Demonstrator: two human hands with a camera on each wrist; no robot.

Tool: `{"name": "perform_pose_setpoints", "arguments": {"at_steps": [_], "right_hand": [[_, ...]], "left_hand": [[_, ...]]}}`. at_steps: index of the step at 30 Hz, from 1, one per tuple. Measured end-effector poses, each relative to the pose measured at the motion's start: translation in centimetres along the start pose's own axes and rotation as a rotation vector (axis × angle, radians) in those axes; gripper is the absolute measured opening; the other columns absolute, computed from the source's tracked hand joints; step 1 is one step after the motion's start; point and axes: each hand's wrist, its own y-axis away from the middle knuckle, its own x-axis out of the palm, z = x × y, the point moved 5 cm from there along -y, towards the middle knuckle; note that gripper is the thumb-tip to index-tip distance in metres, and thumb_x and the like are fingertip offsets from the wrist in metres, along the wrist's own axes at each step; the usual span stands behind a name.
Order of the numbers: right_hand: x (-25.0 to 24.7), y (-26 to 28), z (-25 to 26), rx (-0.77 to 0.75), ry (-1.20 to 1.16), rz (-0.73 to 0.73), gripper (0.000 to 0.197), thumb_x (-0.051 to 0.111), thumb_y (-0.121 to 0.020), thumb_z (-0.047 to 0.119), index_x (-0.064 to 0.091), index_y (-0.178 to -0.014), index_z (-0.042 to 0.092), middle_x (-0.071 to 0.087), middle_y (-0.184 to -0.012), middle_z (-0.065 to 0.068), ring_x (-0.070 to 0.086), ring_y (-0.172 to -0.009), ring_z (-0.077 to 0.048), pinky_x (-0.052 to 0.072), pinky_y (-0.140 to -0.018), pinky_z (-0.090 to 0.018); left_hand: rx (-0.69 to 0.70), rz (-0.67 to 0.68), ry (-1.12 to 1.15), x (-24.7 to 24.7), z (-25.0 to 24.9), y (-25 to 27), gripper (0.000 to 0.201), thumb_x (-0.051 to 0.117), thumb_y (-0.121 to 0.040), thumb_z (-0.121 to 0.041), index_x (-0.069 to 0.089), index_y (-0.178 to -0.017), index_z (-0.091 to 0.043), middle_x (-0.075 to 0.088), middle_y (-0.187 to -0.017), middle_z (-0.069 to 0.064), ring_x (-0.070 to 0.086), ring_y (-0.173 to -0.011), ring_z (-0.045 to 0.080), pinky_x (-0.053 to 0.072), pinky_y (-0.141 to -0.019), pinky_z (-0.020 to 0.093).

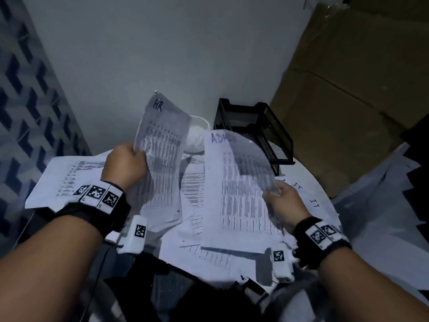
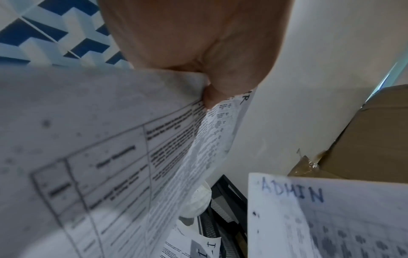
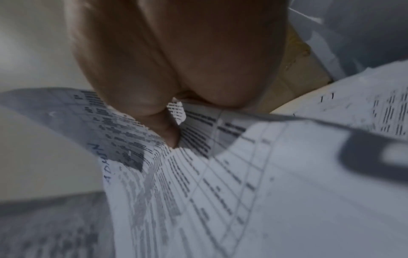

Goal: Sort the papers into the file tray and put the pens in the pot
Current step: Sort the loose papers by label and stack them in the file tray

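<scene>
Two cardboard boxes (image 1: 348, 89) stand stacked against the wall at the right, the largest items in view. Below them, the round white bench (image 1: 304, 182) carries a loose spread of printed papers (image 1: 209, 228), several overlapping; some at the right edge are marked "IT". At the back of the bench, against the wall, sits the black mesh file tray (image 1: 255, 131), and just to its left stands a white pot (image 1: 197, 135), partly hidden behind the raised sheets. No pens can be made out.

Both hands are raised above the paper spread, each closed on one sheet. The left hand (image 1: 126, 162) pinches the left edge of the sheet marked "HR" (image 1: 162, 147) between thumb and curled fingers, holding it nearly upright. The right hand (image 1: 282, 198) pinches the right edge of the sheet marked "ADMIN" (image 1: 236, 182); this sheet curves over at its top, and its upper edge overlaps the file tray in the head view.
</scene>
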Motion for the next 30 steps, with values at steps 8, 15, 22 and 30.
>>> {"name": "perform_pose_setpoints", "arguments": {"at_steps": [8,15,22,30], "right_hand": [[4.1,0.0,0.5,0.036,-0.353,0.153,0.029,0.056,-0.099,0.000,0.064,-0.127,0.005,0.075,-0.118,-0.013,0.072,-0.108,-0.032,0.057,-0.095,-0.045],[6.9,0.3,-1.1,0.108,-0.414,0.236,0.042,0.051,-0.099,-0.007,0.062,-0.131,0.018,0.076,-0.117,-0.005,0.076,-0.091,-0.019,0.061,-0.075,-0.035],[7.2,-0.5,-3.1,0.196,-0.264,0.128,0.049,0.045,-0.089,-0.005,0.050,-0.129,0.024,0.066,-0.102,-0.007,0.047,-0.053,-0.012,0.038,-0.044,-0.023],[-0.9,-2.8,-10.9,0.499,-0.006,-0.338,0.028,0.067,-0.076,0.021,0.050,-0.094,0.009,0.057,-0.082,-0.012,0.055,-0.061,-0.023,0.048,-0.052,-0.031]], "left_hand": [[-0.047,0.237,0.538,3.3,-2.6,3.3,0.028,0.050,-0.100,-0.010,0.041,-0.073,-0.012,0.035,-0.049,0.005,0.033,-0.036,0.018,0.030,-0.040,0.025],[-0.192,0.399,0.723,6.3,-3.6,4.9,0.035,0.047,-0.108,-0.039,0.062,-0.094,-0.010,0.058,-0.059,0.003,0.046,-0.041,0.010,0.034,-0.048,0.020],[-0.015,0.462,0.265,7.5,-2.6,4.8,0.023,0.065,-0.092,-0.018,0.057,-0.074,-0.006,0.058,-0.053,0.011,0.051,-0.046,0.024,0.043,-0.051,0.034],[0.006,0.319,0.162,5.7,-2.2,3.3,0.012,0.062,-0.096,-0.016,0.063,-0.086,-0.009,0.071,-0.080,0.018,0.069,-0.075,0.036,0.056,-0.071,0.041]]}}
